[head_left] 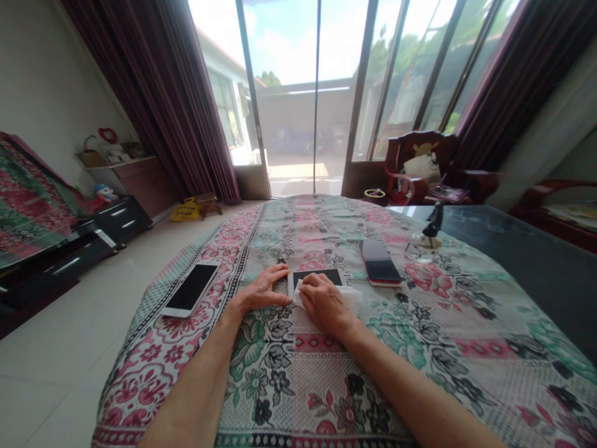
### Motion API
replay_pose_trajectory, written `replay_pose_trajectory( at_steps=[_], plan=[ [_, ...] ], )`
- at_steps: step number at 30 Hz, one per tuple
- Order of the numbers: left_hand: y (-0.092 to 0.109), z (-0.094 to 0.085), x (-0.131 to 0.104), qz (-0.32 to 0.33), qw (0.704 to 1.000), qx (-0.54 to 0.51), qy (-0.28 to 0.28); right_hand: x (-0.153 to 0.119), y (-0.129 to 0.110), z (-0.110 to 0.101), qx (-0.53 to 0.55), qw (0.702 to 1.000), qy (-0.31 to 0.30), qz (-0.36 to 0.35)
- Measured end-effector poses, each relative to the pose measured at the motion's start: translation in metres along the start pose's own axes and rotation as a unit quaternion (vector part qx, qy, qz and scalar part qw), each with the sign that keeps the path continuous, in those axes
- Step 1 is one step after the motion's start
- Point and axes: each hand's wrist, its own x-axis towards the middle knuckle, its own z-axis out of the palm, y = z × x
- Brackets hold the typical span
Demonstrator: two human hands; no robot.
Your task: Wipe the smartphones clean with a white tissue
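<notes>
A white-framed smartphone (321, 275) with a dark screen lies sideways on the patterned tablecloth, directly in front of me. My left hand (267, 288) rests at its left end, thumb and fingers spread apart around that edge. Bunched under the fingers of my right hand (324, 303) is a white tissue (351, 297), pressed on the lower left part of the phone. That hand covers some of the screen. Further left lies a larger white phone (192, 289), screen up. To the right is a dark phone (380, 261) with a reddish edge.
A clear spray bottle (423, 241) with a black nozzle stands at the right, beyond the dark phone. The floral tablecloth (326, 373) covers the table. Past its right edge is a dark glossy surface (504, 242). A wooden armchair (396, 165) stands by the glass doors.
</notes>
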Motion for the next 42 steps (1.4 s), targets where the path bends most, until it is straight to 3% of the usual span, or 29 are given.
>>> replay_pose_trajectory(
  at_steps=[7,10,17,21,29,37,42],
  plan=[
    [0.011,-0.005,-0.001,0.003,1.0,-0.009,0.002,-0.007,0.037,-0.018,-0.086,0.987,0.033,0.13],
    [0.011,-0.007,0.0,0.008,1.0,-0.017,-0.011,-0.009,0.045,-0.02,-0.093,0.984,0.042,0.147],
    [0.009,-0.008,0.001,0.006,0.999,-0.046,-0.006,0.002,0.032,-0.013,-0.06,0.994,0.007,0.086],
    [0.008,-0.004,0.002,0.017,0.998,-0.056,0.019,0.019,0.018,-0.003,-0.061,0.997,-0.014,0.054],
    [0.0,0.003,0.003,0.025,0.993,-0.073,0.091,0.044,0.001,0.021,-0.029,0.999,0.0,0.029],
    [-0.003,0.005,0.003,0.028,0.992,-0.059,0.109,0.006,-0.011,0.009,0.054,0.995,0.001,-0.078],
    [-0.005,0.006,0.004,0.029,0.993,-0.05,0.106,0.004,-0.009,0.005,0.073,0.994,0.001,-0.083]
  ],
)
